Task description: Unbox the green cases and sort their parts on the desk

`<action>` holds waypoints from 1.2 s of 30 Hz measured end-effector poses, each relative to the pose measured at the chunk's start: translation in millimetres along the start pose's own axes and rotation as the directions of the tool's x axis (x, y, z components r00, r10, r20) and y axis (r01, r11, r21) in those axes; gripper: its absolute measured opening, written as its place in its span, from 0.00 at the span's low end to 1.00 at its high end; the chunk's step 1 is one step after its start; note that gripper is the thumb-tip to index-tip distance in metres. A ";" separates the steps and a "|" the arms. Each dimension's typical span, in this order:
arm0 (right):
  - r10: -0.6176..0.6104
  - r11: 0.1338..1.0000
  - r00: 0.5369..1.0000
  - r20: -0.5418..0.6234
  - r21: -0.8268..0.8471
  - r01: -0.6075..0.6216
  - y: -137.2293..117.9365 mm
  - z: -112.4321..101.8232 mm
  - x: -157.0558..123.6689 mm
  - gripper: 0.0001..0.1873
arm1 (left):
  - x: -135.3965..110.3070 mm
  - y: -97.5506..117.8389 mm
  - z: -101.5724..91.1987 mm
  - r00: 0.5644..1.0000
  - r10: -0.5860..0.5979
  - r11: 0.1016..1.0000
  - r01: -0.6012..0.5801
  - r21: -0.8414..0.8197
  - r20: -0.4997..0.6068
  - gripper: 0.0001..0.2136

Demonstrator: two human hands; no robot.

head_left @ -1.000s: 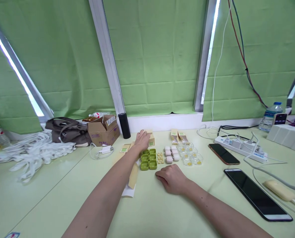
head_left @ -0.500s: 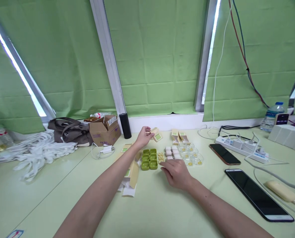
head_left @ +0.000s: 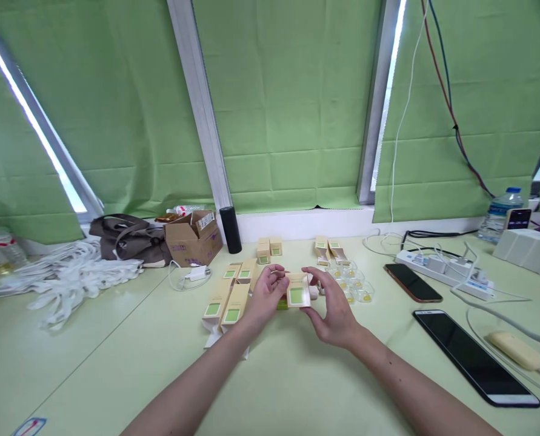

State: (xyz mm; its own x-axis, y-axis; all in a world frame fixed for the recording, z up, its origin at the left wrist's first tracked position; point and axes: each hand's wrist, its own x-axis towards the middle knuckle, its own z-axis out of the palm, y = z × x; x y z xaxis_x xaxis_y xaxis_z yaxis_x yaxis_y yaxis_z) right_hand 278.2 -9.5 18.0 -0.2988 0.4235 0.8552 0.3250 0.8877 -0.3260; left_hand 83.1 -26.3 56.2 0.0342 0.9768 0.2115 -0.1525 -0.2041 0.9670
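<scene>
Between my two hands is a small cream paper box (head_left: 298, 280) with a green square on its front, raised over the middle of the table. My left hand (head_left: 268, 295) pinches its left side, and my right hand (head_left: 332, 310) grips its right edge with thumb and fingers. Below and behind it, a bit of the green tray (head_left: 282, 305) shows; the rest is hidden by my hands. A pale pink block (head_left: 314, 292) peeks out by my right fingers. Clear cups (head_left: 354, 283) with yellow bits lie to the right. More cream boxes (head_left: 215, 306) lie left of my left hand.
Several small cream boxes (head_left: 263, 249) stand at the back, with two open ones (head_left: 328, 247) further right. Two phones (head_left: 474, 357), a power strip (head_left: 446, 272) and cables occupy the right. A cardboard box (head_left: 193, 239), black cylinder (head_left: 230, 230) and white straps (head_left: 83, 266) are left.
My left hand has come back from the rear boxes toward me, with one cream box in it. My right hand has left the small pieces beside the green tray and now grips this box too.
</scene>
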 end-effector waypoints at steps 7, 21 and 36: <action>0.067 0.989 0.997 -0.033 0.134 -0.062 -9.5 1.4 -0.4 0.37 | -10.9 -2.0 -7.8 0.997 -0.051 0.968 0.065 -0.241 0.063 0.22; 0.153 0.955 0.987 0.054 0.247 -0.161 -3.9 3.9 -3.3 0.40 | -16.6 -14.7 -7.7 0.995 0.006 0.995 0.003 -0.095 0.098 0.29; 0.192 0.926 0.981 0.006 0.330 -0.184 -7.2 2.9 -1.2 0.20 | -34.9 -20.9 -14.2 0.533 0.768 -0.032 -0.522 0.853 0.355 0.23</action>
State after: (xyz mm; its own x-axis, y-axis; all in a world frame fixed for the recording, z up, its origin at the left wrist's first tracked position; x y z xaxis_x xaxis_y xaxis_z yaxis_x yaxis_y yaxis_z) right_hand 273.6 -15.8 18.2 -0.2365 0.5873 0.7740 0.0597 0.8039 -0.5918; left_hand 71.0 -55.2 26.6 0.2521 0.3413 0.9055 0.8291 -0.5588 -0.0203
